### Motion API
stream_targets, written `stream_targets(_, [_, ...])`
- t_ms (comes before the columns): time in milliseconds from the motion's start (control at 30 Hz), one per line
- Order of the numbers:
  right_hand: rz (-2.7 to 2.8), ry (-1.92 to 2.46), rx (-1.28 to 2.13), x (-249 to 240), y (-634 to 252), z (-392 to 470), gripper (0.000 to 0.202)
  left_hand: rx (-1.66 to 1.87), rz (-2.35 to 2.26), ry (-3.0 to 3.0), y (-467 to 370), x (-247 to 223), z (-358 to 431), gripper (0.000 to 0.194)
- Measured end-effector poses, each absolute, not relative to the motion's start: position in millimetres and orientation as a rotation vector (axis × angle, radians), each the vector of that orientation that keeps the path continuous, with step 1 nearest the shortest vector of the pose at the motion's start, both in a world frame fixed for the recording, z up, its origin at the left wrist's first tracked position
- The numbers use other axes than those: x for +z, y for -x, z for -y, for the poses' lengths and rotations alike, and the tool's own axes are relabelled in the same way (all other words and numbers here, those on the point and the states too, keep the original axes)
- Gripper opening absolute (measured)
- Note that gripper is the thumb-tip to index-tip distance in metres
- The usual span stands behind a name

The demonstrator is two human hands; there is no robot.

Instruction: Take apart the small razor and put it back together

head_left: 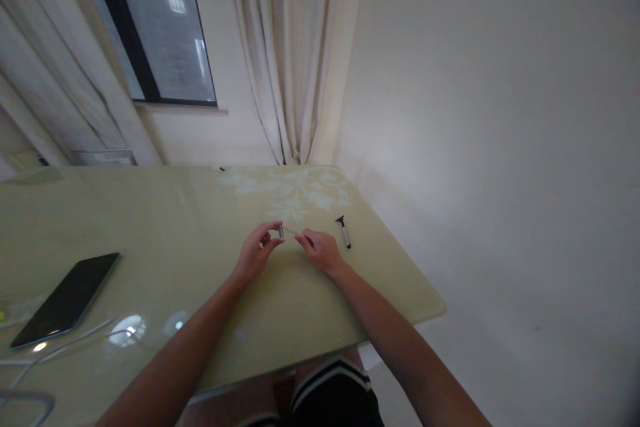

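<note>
Between the thumb and fingers of my left hand (260,247) is a small razor cartridge (281,231), held upright at its ends. My right hand (320,248) pinches a thin pale stick (290,230) that points left toward the cartridge. Whether the stick's tip touches it, I cannot tell. Both hands are over the table, close together. Just right of my right hand lies a razor handle (345,233), grey and black, with its dark T-shaped end pointing away from me.
A black tablet (67,300) lies on the glossy table (150,227) at the left, near white cables (60,350). One small dark object (222,169) sits at the far edge. A wall (500,180) borders the table's right side; curtains (285,47) hang behind.
</note>
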State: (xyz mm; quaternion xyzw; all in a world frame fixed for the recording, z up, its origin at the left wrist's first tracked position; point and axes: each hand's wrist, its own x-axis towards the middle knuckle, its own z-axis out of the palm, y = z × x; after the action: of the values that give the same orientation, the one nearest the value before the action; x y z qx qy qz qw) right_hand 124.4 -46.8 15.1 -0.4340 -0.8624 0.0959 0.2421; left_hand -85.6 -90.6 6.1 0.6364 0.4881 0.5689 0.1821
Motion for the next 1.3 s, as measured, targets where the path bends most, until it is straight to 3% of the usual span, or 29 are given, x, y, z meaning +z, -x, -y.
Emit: stream_targets(1300, [2.411, 1.243, 0.193, 16.3, -119.9, 51.0, 0.046, 1.517, -1.38, -1.784, 85.6, 5.0, 91.0, 0.038])
